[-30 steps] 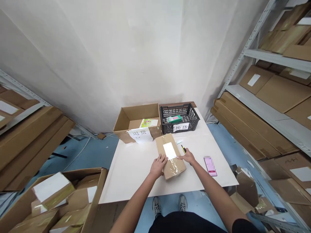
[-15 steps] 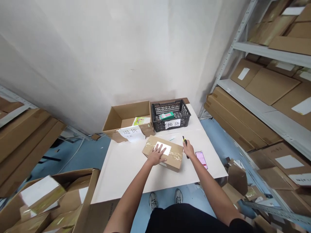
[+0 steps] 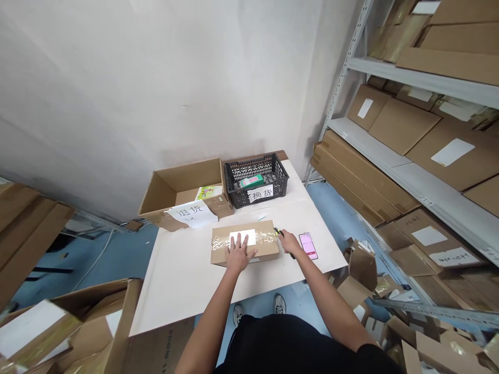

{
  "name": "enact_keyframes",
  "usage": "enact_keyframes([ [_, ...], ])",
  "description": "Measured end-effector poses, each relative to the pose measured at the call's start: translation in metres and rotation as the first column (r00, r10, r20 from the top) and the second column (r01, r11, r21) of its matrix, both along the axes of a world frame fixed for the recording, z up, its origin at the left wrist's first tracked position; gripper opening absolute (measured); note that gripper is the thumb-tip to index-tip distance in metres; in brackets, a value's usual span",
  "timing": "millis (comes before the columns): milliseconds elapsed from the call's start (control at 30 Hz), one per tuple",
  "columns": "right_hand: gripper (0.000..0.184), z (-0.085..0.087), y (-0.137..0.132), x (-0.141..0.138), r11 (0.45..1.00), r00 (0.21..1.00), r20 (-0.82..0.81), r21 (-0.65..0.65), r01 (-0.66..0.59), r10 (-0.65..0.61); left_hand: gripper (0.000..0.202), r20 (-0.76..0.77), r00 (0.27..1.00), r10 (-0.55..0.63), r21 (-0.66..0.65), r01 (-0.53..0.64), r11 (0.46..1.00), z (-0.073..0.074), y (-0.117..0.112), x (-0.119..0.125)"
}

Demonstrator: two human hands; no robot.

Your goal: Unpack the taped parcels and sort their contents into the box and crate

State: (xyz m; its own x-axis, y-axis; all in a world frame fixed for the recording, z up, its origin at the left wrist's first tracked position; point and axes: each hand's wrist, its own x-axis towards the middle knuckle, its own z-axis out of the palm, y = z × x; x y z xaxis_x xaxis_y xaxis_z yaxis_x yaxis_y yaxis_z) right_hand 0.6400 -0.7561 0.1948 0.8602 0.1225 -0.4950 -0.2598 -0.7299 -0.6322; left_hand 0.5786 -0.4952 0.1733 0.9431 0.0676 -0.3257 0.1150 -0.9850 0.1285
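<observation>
A taped cardboard box [image 3: 268, 240] with a white label lies on the white table [image 3: 175, 291]. Flat on its label and top rests my left hand [image 3: 238, 253], fingers spread. My right hand [image 3: 288, 241] is closed around a black and yellow box cutter [image 3: 277, 231], whose front end is at the box's right end; whether it touches the tape I cannot tell. Right of that hand lies a phone [image 3: 309, 246] with a pink screen.
Behind the box stand an open carton [image 3: 156, 210] with a paper sign and a black plastic crate [image 3: 238, 199] holding a green box [image 3: 252, 181]. A large carton of parcels [image 3: 134, 291] is at lower left. Metal shelves [image 3: 390, 150] with cartons line the right.
The cardboard box has turned so its long side lies more level across the table. My right hand has brought the box cutter to its right end. The camera view has shifted right.
</observation>
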Motion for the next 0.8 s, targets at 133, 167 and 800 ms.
enact_keyframes([
  [133, 0.025, 0.007, 0.014, 0.012, 0.982, 0.997, 0.054, -0.184, -0.05, 0.061, 0.085, -0.009, 1.0, 0.017, -0.009, -0.017, 1.0, -0.002, -0.001, 0.0],
  [167, 0.024, 0.008, 0.017, 0.014, 0.977, 0.996, 0.055, -0.207, -0.051, 0.064, 0.085, -0.009, 1.0, 0.021, -0.014, -0.021, 1.0, -0.002, -0.001, 0.0],
  [800, 0.018, 0.014, -0.008, -0.018, 0.999, 0.987, -0.155, 0.003, -0.039, 0.039, 0.087, -0.029, 0.999, 0.03, -0.041, -0.031, 0.999, 0.001, -0.001, 0.003],
])
